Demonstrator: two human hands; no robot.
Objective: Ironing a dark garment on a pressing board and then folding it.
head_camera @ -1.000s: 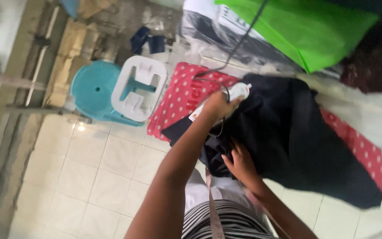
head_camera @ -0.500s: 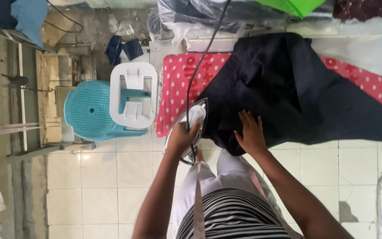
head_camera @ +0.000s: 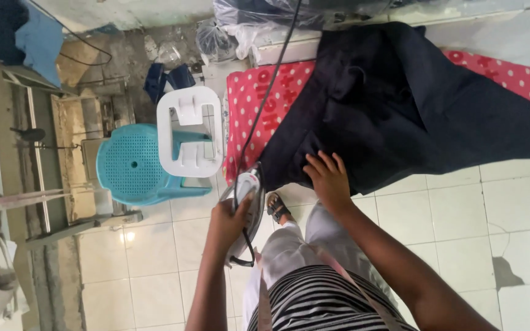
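our left hand point(head_camera: 227, 222) is closed around the handle of the white electric iron point(head_camera: 245, 205), while our right hand point(head_camera: 328, 181) lies open and flat on the dark navy cloth garment point(head_camera: 412, 104).

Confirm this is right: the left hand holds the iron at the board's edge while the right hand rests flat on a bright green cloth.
Wrong in one respect: the cloth is dark navy, not bright green. The head view shows the left hand holding the iron at the board's edge while the right hand rests flat on the cloth.
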